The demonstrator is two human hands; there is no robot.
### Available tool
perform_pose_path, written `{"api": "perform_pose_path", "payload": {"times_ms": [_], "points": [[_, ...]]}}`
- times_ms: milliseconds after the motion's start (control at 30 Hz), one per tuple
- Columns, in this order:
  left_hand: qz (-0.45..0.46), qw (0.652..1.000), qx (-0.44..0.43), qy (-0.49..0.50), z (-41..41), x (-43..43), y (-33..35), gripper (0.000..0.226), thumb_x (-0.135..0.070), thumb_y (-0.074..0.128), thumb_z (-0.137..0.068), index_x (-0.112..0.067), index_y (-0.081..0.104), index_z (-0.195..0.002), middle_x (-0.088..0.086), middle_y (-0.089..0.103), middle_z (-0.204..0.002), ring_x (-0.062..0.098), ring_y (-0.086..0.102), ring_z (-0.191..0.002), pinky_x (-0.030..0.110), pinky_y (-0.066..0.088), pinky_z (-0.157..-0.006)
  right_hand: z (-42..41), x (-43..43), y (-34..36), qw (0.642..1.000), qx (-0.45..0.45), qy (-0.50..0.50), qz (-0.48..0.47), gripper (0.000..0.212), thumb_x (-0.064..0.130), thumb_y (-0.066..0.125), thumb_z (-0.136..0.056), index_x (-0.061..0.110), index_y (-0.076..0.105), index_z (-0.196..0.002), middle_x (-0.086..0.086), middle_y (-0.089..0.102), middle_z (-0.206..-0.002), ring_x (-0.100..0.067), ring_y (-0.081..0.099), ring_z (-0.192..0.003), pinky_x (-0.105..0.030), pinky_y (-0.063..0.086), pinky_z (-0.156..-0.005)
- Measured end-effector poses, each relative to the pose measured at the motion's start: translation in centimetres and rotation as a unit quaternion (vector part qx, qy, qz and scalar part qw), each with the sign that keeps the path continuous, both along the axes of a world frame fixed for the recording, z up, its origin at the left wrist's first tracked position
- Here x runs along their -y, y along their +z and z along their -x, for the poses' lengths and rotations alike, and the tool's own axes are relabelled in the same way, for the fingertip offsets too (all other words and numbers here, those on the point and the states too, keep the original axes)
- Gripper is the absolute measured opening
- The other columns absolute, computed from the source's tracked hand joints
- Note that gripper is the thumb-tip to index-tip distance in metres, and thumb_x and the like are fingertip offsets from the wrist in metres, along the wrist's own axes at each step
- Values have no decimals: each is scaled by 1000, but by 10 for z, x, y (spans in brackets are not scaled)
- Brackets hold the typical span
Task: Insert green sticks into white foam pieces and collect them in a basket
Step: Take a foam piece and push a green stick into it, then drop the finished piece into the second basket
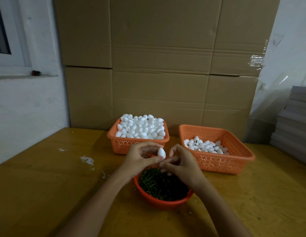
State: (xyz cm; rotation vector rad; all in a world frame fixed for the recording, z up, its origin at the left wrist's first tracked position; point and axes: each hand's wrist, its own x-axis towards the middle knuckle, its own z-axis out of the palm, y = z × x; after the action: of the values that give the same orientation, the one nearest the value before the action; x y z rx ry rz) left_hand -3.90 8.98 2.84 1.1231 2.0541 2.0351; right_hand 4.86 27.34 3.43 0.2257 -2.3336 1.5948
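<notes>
My left hand (142, 158) pinches a white egg-shaped foam piece (161, 153) between thumb and fingers, above the far rim of a round orange bowl (159, 201) filled with green sticks (159, 183). My right hand (180, 164) is curled close beside it, fingertips meeting just under the foam piece; whether it holds a stick I cannot tell. An orange basket (121, 144) heaped with plain foam pieces stands behind on the left. A second orange basket (217, 163) on the right holds a smaller layer of foam pieces, some with green stubs.
A wooden table (46, 185) carries white foam crumbs (87, 159) at left. Stacked cardboard boxes (159, 65) form a wall behind the baskets. A pile of grey sheets (296, 125) stands at the right edge, a white wall and window sill at left.
</notes>
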Motion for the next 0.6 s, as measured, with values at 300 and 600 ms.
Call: {"api": "perform_pose_path", "payload": {"times_ms": [300, 600], "points": [[-13, 1000, 9, -10, 2, -1, 0, 38, -32, 90, -75, -29, 78, -111, 3, 80, -111, 19, 74, -112, 39, 58, -94, -3, 2, 1, 1000, -11, -2, 6, 29, 2, 77, -91, 5, 51, -104, -10, 80, -90, -26, 79, -85, -37, 63, -70], [-61, 996, 65, -30, 0, 0, 4, 37, -27, 62, -95, -1, 69, -120, 16, 78, -110, 31, 73, -98, 34, 57, -65, -12, -38, 19, 959, -44, -191, 204, 22, 3, 82, -86, 1, 66, -101, -16, 79, -85, -26, 77, -72, -32, 64, -62]]}}
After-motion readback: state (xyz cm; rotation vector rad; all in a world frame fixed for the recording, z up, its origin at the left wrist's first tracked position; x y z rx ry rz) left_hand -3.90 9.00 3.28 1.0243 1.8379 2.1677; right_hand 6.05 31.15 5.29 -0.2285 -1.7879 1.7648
